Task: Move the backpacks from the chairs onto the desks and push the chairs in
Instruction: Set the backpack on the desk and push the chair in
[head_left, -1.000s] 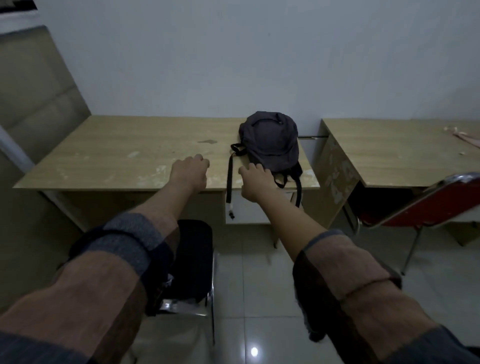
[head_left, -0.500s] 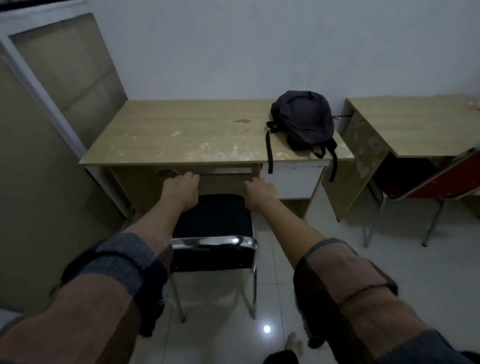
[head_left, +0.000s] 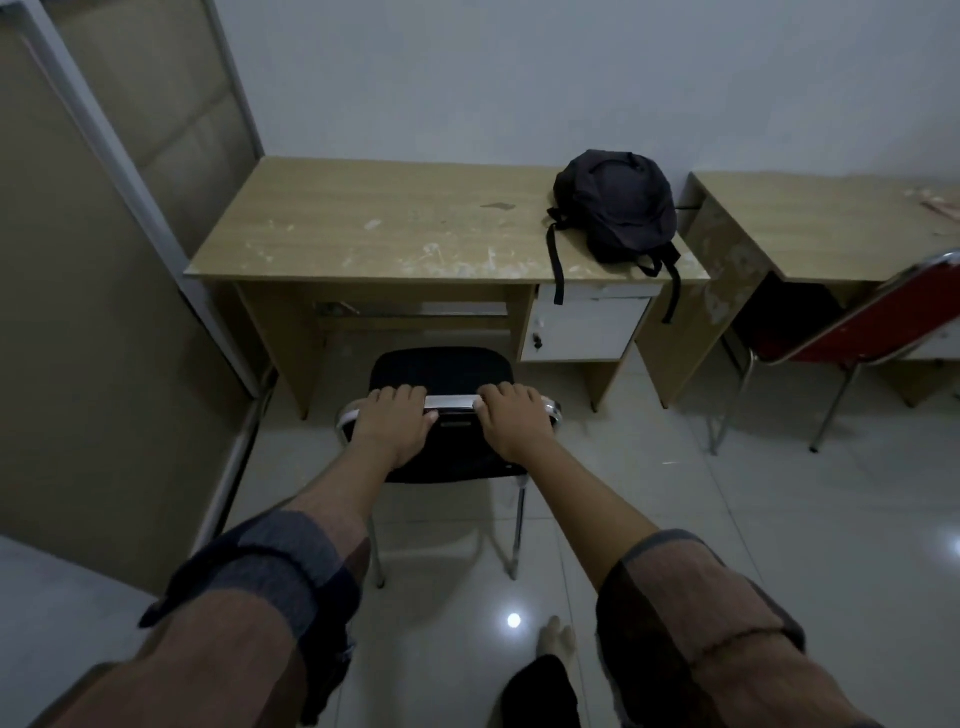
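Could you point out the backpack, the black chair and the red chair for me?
backpack (head_left: 615, 205), head view, middle of its dark body.
black chair (head_left: 441, 366), head view, its seat.
red chair (head_left: 893, 317), head view, its backrest.

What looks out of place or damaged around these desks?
The near desk has a worn top with pale scuffs along its front edge. Two straps of the backpack dangle over that edge, in front of the white drawer. The red chair stands askew, not pushed in.

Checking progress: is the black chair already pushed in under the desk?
No: the black chair stands out in front of the desk, both hands on its backrest.
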